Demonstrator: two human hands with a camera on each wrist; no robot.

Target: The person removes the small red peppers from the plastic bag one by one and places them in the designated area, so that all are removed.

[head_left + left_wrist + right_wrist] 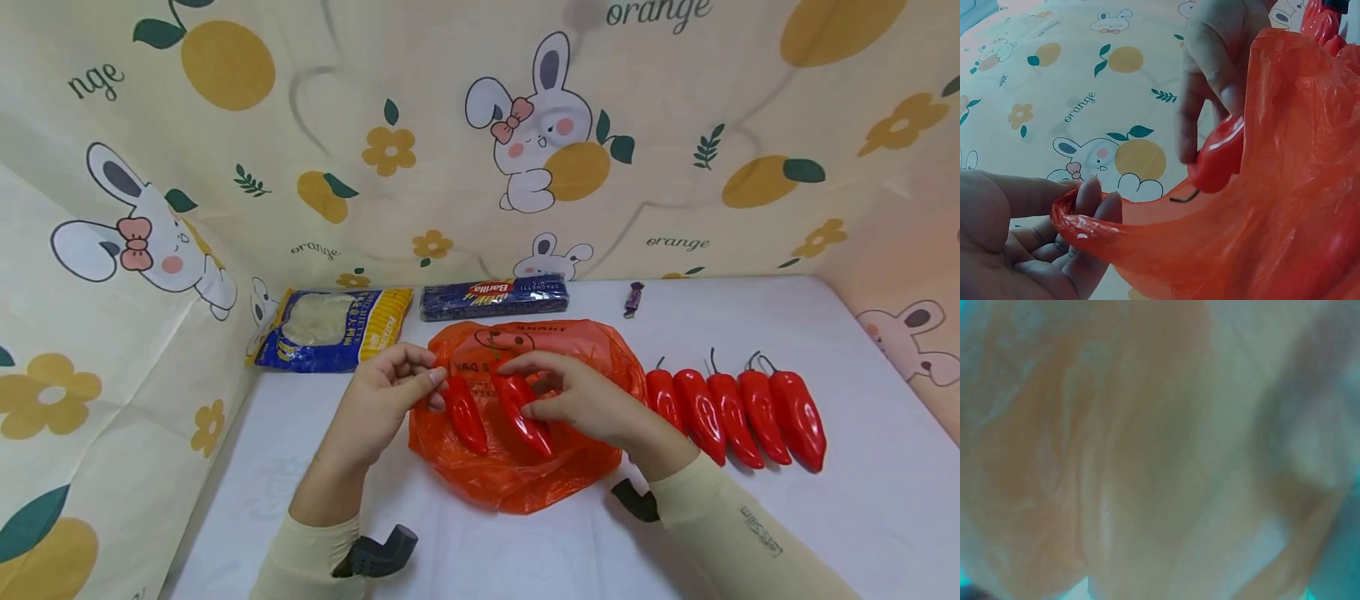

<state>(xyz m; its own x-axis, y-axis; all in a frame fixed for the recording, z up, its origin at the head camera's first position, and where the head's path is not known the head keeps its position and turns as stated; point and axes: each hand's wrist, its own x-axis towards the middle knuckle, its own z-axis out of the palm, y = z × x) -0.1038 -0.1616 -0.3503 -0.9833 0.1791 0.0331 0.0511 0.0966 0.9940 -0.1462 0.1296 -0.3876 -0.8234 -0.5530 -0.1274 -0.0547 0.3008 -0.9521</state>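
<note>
My left hand pinches the rim of a thin red plastic bag, pulling that side outward; the left wrist view shows the film between thumb and fingers. With my right hand I grip a glossy red chili pepper, held at the bag's mouth with its thin green stem showing in the left wrist view. Another red pepper lies in the bag, just right of my left fingers. Blurred bag film covers most of the right wrist view, hiding the right hand's work there.
Several red peppers lie in a row right of the bag. Behind it are a blue Barilla spaghetti pack, a blue and yellow pasta bag and a small purple wrapped candy. A printed cloth stands behind the white table.
</note>
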